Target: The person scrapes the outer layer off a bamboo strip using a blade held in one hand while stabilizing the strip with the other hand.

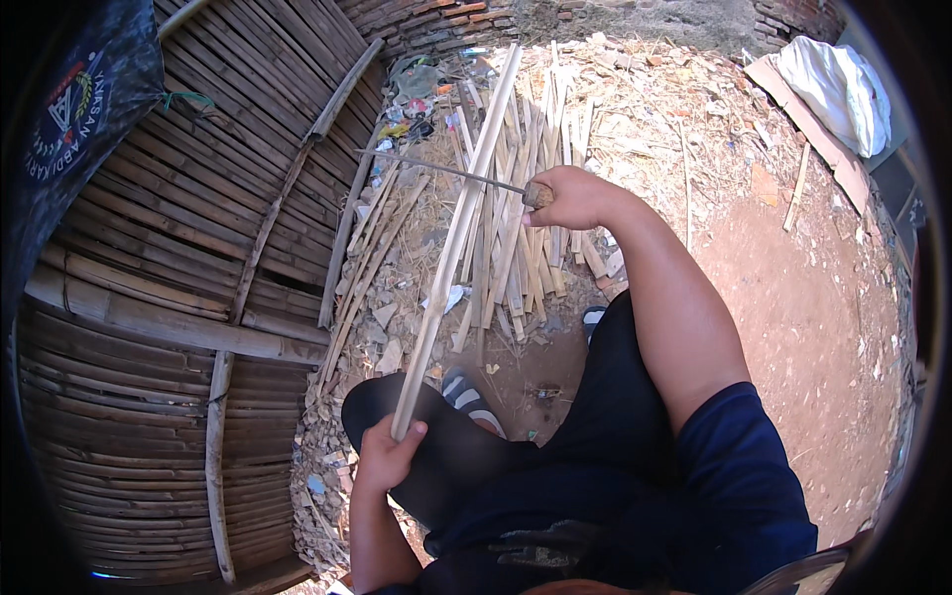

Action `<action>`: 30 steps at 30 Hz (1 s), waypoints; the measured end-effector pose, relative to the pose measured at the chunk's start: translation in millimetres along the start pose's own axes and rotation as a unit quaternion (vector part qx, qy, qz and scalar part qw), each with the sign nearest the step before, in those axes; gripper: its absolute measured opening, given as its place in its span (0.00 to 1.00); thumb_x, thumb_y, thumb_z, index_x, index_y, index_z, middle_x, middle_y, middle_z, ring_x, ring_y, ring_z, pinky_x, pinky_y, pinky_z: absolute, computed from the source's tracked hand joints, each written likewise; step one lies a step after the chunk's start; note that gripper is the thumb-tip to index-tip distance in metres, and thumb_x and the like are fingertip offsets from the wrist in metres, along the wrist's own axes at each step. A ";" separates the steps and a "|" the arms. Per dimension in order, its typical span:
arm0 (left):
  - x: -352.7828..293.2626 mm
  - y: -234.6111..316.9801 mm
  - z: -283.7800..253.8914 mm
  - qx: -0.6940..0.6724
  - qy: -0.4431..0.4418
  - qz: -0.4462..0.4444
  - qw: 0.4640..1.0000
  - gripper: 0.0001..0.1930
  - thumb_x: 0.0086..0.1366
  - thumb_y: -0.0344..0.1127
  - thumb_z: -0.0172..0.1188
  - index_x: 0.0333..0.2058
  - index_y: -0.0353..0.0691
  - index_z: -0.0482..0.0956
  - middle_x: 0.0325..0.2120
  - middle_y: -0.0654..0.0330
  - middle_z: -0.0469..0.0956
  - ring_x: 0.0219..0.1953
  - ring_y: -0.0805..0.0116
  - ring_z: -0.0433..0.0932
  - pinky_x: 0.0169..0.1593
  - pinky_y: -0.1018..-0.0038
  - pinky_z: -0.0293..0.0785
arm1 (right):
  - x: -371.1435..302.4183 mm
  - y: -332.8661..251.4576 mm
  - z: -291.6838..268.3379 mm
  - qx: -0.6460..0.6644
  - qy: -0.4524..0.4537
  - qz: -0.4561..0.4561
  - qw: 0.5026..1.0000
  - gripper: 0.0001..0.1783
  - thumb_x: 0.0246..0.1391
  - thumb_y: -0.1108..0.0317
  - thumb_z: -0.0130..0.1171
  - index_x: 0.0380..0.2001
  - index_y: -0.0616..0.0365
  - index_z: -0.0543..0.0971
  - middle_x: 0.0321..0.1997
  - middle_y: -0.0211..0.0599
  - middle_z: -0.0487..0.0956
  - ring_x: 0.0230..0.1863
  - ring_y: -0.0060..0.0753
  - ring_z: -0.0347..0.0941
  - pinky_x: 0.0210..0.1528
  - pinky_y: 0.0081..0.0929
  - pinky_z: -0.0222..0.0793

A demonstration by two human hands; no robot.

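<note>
My left hand (pixel 388 454) is closed around the near end of a long split bamboo strip (pixel 456 238), close to my left knee. The strip slants up and away toward the far wall, its pale hollow side showing. My right hand (pixel 572 198) grips the wooden handle of a long thin knife (pixel 446 170). The blade points left and crosses the strip at about its upper third. Whether the edge touches or cuts into the bamboo I cannot tell.
Several bamboo strips (pixel 535 268) lie in a loose pile beyond my feet. A slatted bamboo wall (pixel 149 258) stands at the left, with a dark printed cloth (pixel 79 109) on it. White sacking (pixel 831 89) and cardboard (pixel 808 129) lie far right. Rubble and litter cover the ground.
</note>
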State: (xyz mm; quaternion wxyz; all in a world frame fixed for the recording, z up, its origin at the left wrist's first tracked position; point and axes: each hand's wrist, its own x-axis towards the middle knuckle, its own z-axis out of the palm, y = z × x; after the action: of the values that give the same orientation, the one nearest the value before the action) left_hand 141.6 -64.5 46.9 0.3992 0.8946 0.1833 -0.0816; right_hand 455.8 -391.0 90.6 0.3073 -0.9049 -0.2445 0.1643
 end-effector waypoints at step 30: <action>0.7 -4.4 1.4 -0.018 -0.004 0.004 1.000 0.17 0.67 0.46 0.67 0.34 0.34 0.81 0.20 0.66 0.75 0.27 0.80 0.70 0.31 0.76 0.69 | -4.6 -14.2 6.5 -0.046 -0.075 -0.067 0.994 0.40 0.50 0.47 0.69 0.60 0.64 0.75 0.58 0.56 0.78 0.61 0.53 0.73 0.63 0.41 0.69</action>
State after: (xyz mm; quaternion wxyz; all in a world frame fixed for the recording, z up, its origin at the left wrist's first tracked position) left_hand 140.5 -62.7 42.7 0.4164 0.8877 0.1796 -0.0802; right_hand 444.2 -380.6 95.4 0.2561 -0.8847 -0.3348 0.1993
